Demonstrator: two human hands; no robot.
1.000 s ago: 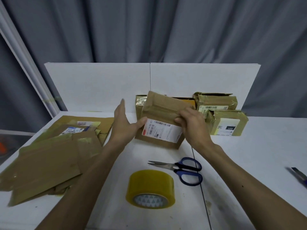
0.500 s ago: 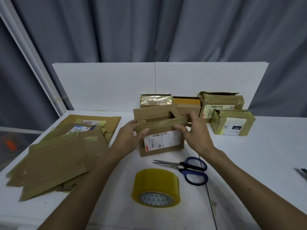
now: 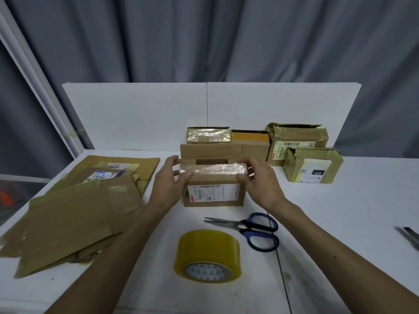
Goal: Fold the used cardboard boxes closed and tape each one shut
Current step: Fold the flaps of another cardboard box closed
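Pinching small brown cardboard box with white label [image 3: 214,194] between left hand [image 3: 169,181] and right hand [image 3: 260,185], both curled round its ends, thumbs pressing taped front flap down to close; translucent yellow tape roll [image 3: 207,254] near, between forearms, for sealing.

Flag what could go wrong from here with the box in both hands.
1. Both the left hand and right hand hold the front flap of the box, and the rear flap stands up; freeing a hand for the tape roll may let the flaps spring open.
2. The front flap carries old wrinkled tape, so new tape may stick poorly.
3. The scissors lie between box and roll; a reaching hand could catch the blades.
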